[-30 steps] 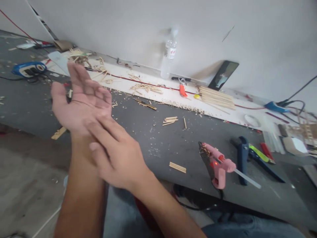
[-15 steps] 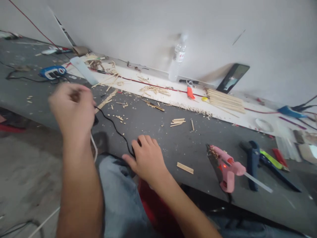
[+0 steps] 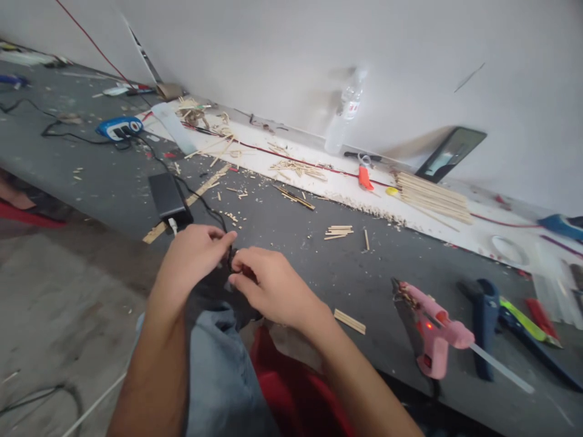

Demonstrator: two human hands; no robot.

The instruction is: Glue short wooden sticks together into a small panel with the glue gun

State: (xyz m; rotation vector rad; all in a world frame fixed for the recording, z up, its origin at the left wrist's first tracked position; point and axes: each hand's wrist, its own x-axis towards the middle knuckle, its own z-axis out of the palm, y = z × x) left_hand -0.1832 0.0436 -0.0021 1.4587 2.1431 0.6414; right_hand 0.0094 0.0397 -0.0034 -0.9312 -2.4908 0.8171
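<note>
In the head view, the black cord (image 3: 230, 260) lies right at the grip of both hands, crossing the narrow gap between them near the worktop (image 3: 291, 233) edge. The right grip (image 3: 234, 273) is clamped on it, thumb and finger drawn in from the right; the left grip (image 3: 231, 241) has its fingertips together at the cord from the other side, though I cannot tell if they pinch it. From there the cord's long axis runs away and leftward, past the left grip, toward the blue socket (image 3: 119, 128). The left grip is the nearer to the adapter (image 3: 169, 198), a smooth black block just beyond it and to the left, with a white plug (image 3: 173, 226) in its near end and a pale wood strip (image 3: 195, 195) beneath. Ahead and to the right of the grips, short square-cut sticks (image 3: 338, 232) lie loose on the matte grey, scuffed top; nearer, a flat wooden row (image 3: 350, 321) sits right of the right grip. Well to its right lies the glossy pink plastic glue gun (image 3: 435, 332), a translucent round glue stick (image 3: 501, 368) jutting from its back.
</note>
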